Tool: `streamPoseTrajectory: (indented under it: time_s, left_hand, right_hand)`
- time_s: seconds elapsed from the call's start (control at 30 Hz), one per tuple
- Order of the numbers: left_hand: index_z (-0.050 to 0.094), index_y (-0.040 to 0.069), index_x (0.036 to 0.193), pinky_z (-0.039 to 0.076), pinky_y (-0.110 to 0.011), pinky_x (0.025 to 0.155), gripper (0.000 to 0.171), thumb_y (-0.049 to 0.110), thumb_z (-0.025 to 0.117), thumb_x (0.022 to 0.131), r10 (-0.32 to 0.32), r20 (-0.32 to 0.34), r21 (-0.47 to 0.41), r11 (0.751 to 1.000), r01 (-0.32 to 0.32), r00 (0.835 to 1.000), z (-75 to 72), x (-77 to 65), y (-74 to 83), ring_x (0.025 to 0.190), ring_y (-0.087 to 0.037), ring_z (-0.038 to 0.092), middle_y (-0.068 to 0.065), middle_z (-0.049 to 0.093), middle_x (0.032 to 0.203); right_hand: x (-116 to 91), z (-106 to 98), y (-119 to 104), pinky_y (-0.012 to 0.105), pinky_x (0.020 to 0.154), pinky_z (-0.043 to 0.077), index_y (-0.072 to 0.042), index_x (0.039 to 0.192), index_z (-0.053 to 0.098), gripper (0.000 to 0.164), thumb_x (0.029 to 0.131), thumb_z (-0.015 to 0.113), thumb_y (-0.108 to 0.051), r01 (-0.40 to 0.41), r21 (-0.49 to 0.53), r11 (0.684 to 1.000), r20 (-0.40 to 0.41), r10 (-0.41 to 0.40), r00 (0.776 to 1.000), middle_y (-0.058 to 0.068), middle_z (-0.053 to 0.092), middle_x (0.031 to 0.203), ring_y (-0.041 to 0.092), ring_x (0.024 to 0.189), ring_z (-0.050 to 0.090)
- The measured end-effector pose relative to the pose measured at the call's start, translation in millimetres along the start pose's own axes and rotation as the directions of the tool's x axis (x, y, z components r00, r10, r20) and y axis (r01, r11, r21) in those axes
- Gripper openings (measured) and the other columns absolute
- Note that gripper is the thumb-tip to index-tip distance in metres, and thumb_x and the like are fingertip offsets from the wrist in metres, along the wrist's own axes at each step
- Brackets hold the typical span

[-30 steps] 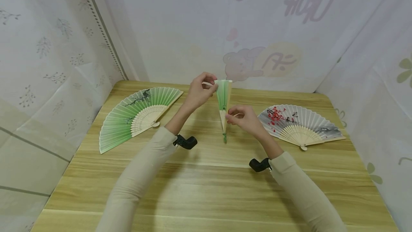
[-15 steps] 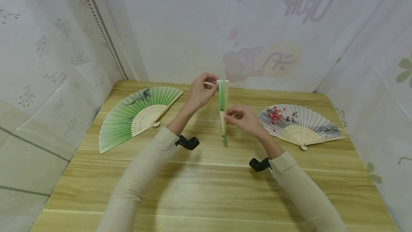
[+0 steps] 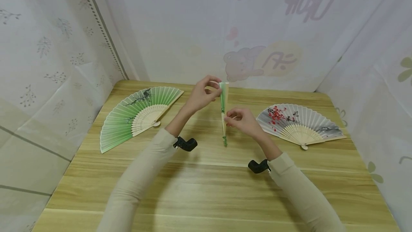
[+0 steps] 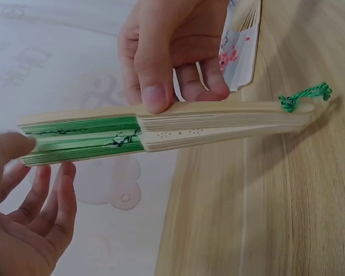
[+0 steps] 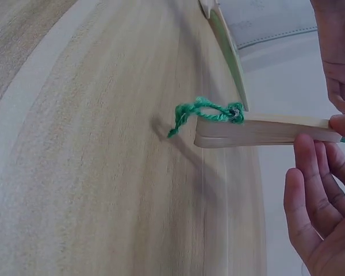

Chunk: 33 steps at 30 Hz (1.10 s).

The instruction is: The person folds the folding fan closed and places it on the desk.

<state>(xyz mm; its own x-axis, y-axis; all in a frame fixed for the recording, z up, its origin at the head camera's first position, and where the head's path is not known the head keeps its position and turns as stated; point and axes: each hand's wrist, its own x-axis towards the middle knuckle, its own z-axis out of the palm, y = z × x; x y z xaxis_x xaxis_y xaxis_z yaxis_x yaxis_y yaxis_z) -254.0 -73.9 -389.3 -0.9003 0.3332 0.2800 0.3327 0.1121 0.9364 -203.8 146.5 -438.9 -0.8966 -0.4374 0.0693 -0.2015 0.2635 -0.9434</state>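
Note:
Between both hands a green folding fan (image 3: 223, 105) is held upright, nearly folded, with its pivot end down. My left hand (image 3: 204, 94) pinches its green upper end between thumb and fingers. Lower down, my right hand (image 3: 243, 121) pinches the pale wooden ribs from the right side. In the left wrist view the folded pleats (image 4: 83, 135) show a narrow gap, and the right thumb (image 4: 156, 98) presses the outer rib. A green cord (image 5: 204, 112) is tied at the pivot end and dangles over the table.
On the wooden table (image 3: 206, 189), a spread green fan (image 3: 141, 114) lies at the left and a spread grey fan (image 3: 299, 124) with red blossoms at the right. A pale printed curtain (image 3: 180, 28) hangs behind the table's back edge.
The green fan between my hands has narrowed from a small wedge to a nearly folded stick. My left hand has shifted slightly right and down with its upper end.

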Motion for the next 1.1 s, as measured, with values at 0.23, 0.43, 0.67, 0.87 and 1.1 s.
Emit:
streamPoseTrajectory:
  time_s: [0.23, 0.43, 0.67, 0.87, 1.1]
  left_hand:
    - [0.060, -0.004, 0.120, 0.059, -0.033, 0.070, 0.027, -0.007, 0.067, 0.094, 0.035, -0.069, 0.029, 0.999, -0.033, 0.997, 2.7, 0.9, 1.5, 0.079, -0.035, 0.069, -0.017, 0.062, 0.100]
    - [0.060, -0.005, 0.117, 0.059, -0.033, 0.075, 0.027, -0.010, 0.068, 0.091, 0.055, -0.116, 0.042, 0.998, -0.051, 0.992, 5.4, -0.4, -1.3, 0.084, -0.037, 0.067, -0.021, 0.060, 0.103]
    - [0.057, -0.010, 0.121, 0.058, -0.030, 0.071, 0.029, -0.010, 0.065, 0.093, 0.050, -0.139, 0.008, 0.999, -0.049, 0.989, 11.0, -1.0, -5.0, 0.085, -0.039, 0.067, -0.020, 0.060, 0.104]
    - [0.055, -0.006, 0.122, 0.058, -0.036, 0.063, 0.029, -0.010, 0.063, 0.095, 0.040, -0.166, -0.032, 0.998, -0.046, 0.985, 12.0, -0.1, -5.4, 0.077, -0.041, 0.068, -0.017, 0.060, 0.101]
    - [0.057, -0.004, 0.121, 0.057, -0.028, 0.060, 0.027, -0.009, 0.063, 0.096, 0.037, -0.192, -0.050, 0.998, -0.047, 0.981, 11.7, -0.2, -8.0, 0.076, -0.043, 0.069, -0.020, 0.060, 0.101]
  right_hand:
    - [-1, 0, 2, 0.062, 0.077, 0.055, 0.008, 0.107, 0.069, 0.015, 0.098, 0.069, -0.004, 0.052, 0.063, 0.997, 0.025, -0.054, 0.998, 0.019, 0.069, 0.097, 0.056, 0.086, 0.065]
    - [-3, -2, 1, 0.059, 0.075, 0.057, 0.008, 0.108, 0.070, 0.015, 0.099, 0.068, -0.004, 0.091, 0.063, 0.994, 0.057, -0.094, 0.994, 0.018, 0.069, 0.096, 0.052, 0.084, 0.066]
    - [1, 2, -5, 0.052, 0.073, 0.059, 0.009, 0.106, 0.070, 0.013, 0.097, 0.068, 0.000, 0.084, 0.035, 0.996, 0.065, -0.086, 0.994, 0.021, 0.069, 0.095, 0.032, 0.074, 0.071]
    - [2, 8, -23, 0.036, 0.065, 0.060, 0.013, 0.104, 0.069, 0.013, 0.097, 0.067, 0.002, 0.078, -0.059, 0.995, 0.029, -0.076, 0.997, 0.027, 0.069, 0.093, 0.023, 0.068, 0.070]
    - [-5, 11, -45, 0.032, 0.065, 0.060, 0.016, 0.103, 0.067, 0.013, 0.095, 0.067, 0.005, 0.066, -0.072, 0.995, 0.000, -0.067, 0.998, 0.028, 0.069, 0.093, 0.024, 0.068, 0.071]
